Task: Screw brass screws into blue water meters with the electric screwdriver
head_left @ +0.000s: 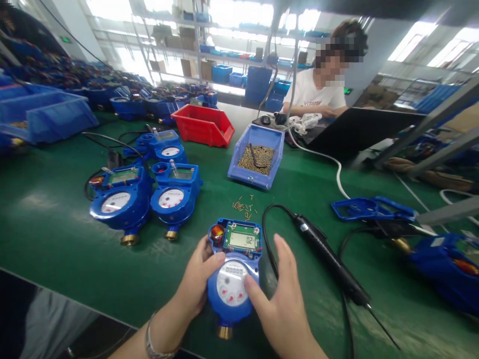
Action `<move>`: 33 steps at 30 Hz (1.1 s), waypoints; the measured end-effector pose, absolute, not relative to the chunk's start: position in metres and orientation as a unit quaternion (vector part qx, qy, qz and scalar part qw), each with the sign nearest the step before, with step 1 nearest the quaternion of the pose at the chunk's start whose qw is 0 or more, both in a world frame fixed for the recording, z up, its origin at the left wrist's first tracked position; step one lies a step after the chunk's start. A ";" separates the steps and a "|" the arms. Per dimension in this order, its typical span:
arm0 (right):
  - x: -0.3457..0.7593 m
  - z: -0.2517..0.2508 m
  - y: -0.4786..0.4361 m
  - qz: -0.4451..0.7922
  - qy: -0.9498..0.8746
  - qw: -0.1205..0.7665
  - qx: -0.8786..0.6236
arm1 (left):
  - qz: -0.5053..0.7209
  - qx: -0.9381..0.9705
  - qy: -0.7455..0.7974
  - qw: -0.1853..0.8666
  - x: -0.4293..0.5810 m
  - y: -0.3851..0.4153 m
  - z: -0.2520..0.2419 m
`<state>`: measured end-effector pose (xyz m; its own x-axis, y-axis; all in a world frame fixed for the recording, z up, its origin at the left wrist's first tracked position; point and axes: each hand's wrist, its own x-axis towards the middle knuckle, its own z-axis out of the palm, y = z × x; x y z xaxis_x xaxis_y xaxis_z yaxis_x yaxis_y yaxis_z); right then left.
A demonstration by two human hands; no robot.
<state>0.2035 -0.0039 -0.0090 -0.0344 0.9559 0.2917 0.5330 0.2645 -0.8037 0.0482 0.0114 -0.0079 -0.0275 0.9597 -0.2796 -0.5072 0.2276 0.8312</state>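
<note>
Left hand (192, 284): one, reaching in from the lower edge, silver-toned wristband (149, 339) at the wrist; thumb laid over the upper left of the meter body, fingers curled round its left flank and partly hidden; grip closed on the blue water meter (232, 281).

Right hand (286, 304): one, palm turned inward toward the meter; fingers extended upward and clear of the casing, thumb spread wide from them, its tip at the right edge of the dial; hand open, whether the thumb touches cannot be told.

Blue water meter: one, between the two hands at the near side of the green tabletop (56, 209), dial facing up, LCD circuit board (242, 241) exposed at the far end, brass pipe fitting (225, 332) toward the wearer.

Loose brass-coloured screws (247, 215): a scatter, just beyond the meter.

Blue parts bin (250, 180): one, beyond the scatter, holding more screws and a dark hex key (256, 158).

Black electric screwdriver (329, 257): one, lying right of the right hand, bit toward the wearer
</note>
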 end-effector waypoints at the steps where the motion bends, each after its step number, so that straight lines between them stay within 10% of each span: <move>1: 0.206 -0.003 -0.002 0.151 -0.727 0.410 -0.530 | 0.570 0.260 0.439 0.644 0.048 0.011 -0.010; 5: 0.204 0.021 0.010 0.002 -0.843 0.340 -0.417 | 0.586 0.279 0.412 0.640 0.046 0.011 -0.018; 14: 0.187 0.027 0.025 0.072 -0.883 0.277 -0.373 | 0.590 0.293 0.426 0.621 0.044 0.013 -0.016; 22: 0.229 0.033 0.029 -0.014 -0.809 0.389 -0.440 | 0.560 0.207 0.511 0.619 0.052 0.008 -0.004; 33: 0.437 -0.020 0.149 -0.221 -0.682 0.226 -0.659 | 0.543 0.217 0.552 0.594 0.058 0.006 -0.010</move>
